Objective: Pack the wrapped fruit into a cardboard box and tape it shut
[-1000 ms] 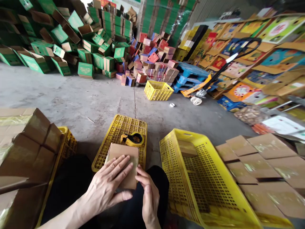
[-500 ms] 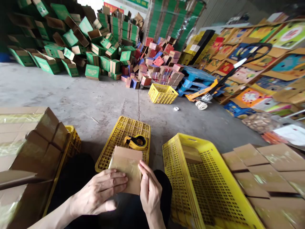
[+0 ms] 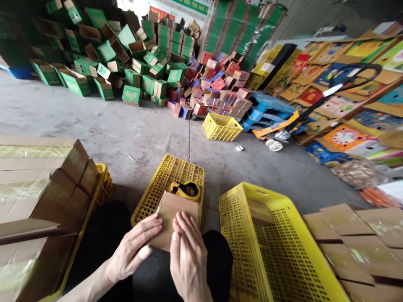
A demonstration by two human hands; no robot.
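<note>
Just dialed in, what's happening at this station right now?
A person sits on a warehouse floor with both hands on a small brown cardboard box. The left hand grips its near left side; the right hand lies flat on top. The box rests on an upturned yellow crate, with a yellow tape dispenser just behind it. A tilted yellow crate stands to the right, and stacked cardboard boxes to the left.

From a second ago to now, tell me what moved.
The right hand slid from the small cardboard box's right edge onto its top; the left hand slipped off the top to its left side. The tape dispenser stayed on the upturned yellow crate.
</note>
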